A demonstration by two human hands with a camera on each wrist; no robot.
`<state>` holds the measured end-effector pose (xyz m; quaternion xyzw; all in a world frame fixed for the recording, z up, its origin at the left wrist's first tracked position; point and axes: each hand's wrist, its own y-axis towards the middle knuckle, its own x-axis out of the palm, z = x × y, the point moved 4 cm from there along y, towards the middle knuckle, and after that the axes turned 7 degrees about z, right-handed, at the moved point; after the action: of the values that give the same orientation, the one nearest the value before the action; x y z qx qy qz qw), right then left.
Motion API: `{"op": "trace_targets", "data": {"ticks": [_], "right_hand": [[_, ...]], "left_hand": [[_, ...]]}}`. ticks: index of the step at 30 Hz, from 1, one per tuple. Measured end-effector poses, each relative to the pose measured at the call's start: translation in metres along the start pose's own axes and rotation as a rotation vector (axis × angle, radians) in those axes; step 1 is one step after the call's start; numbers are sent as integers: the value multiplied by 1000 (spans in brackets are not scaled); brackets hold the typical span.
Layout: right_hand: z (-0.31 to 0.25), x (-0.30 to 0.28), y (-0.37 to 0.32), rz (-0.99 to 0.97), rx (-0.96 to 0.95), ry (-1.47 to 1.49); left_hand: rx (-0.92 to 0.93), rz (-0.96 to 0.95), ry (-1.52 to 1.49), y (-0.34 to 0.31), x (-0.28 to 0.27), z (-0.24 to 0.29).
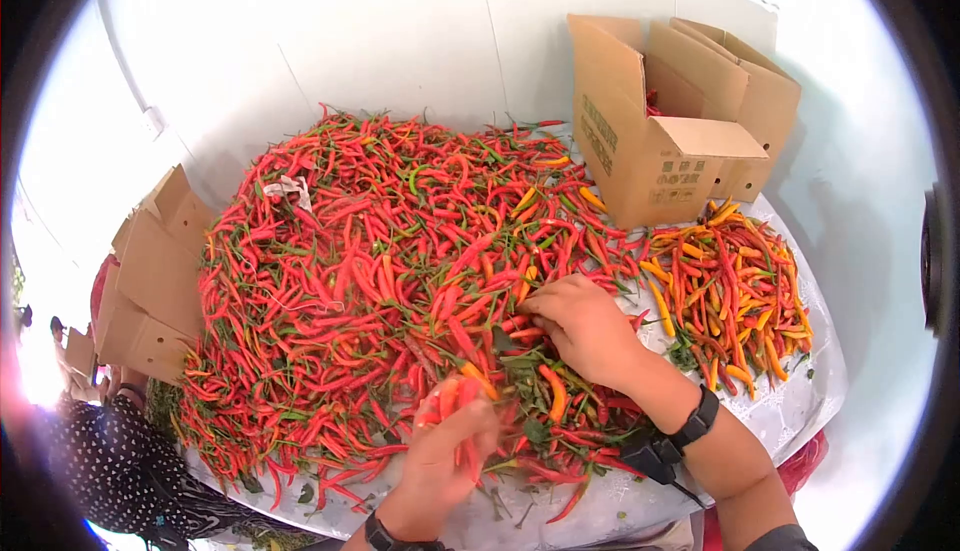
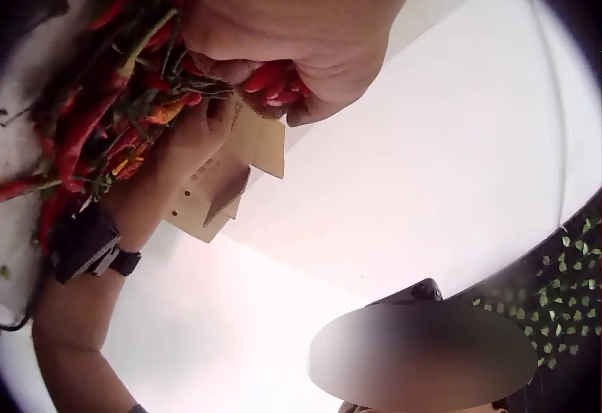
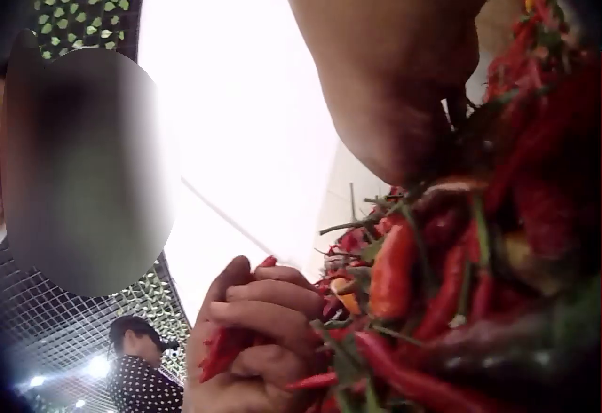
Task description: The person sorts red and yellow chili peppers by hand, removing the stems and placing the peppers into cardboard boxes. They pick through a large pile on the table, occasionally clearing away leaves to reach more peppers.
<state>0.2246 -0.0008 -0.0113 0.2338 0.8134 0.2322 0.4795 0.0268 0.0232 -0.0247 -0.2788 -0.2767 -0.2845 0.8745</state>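
A wide heap of red chili peppers point(image 1: 350, 271) with green stems covers much of the table. At its near edge my left hand point(image 1: 445, 456) grips several red peppers, and the fingers curled round them show in the right wrist view point(image 3: 263, 328). My right hand point(image 1: 590, 331) reaches down into the heap to the right, beside dark green leaves point(image 1: 520, 376) and an orange pepper point(image 1: 555, 396). Its fingertips are hidden among the peppers, so whether they pinch one does not show. In the left wrist view, red peppers point(image 2: 275, 84) stick out of my left fist.
A smaller pile of orange and red peppers point(image 1: 730, 301) lies on the right of the table point(image 1: 810, 401). Behind it stands an open cardboard box point(image 1: 610, 141); another box point(image 1: 150, 281) is at the left. A person in a dotted top point(image 1: 110, 461) is at the lower left.
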Motion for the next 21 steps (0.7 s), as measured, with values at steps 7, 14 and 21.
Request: {"op": "trace_targets", "data": {"ticks": [7,14,21], "right_hand": [[-20,-23,-4,93,6,-150],[-43,-45,-17,183,206,279],[-72,-35,-27,10,72,472]], "left_hand": [[-2,16,27,-4,6,0],[141,63,43,-2,4,2],[265,72,83,-2,7,5]]}}
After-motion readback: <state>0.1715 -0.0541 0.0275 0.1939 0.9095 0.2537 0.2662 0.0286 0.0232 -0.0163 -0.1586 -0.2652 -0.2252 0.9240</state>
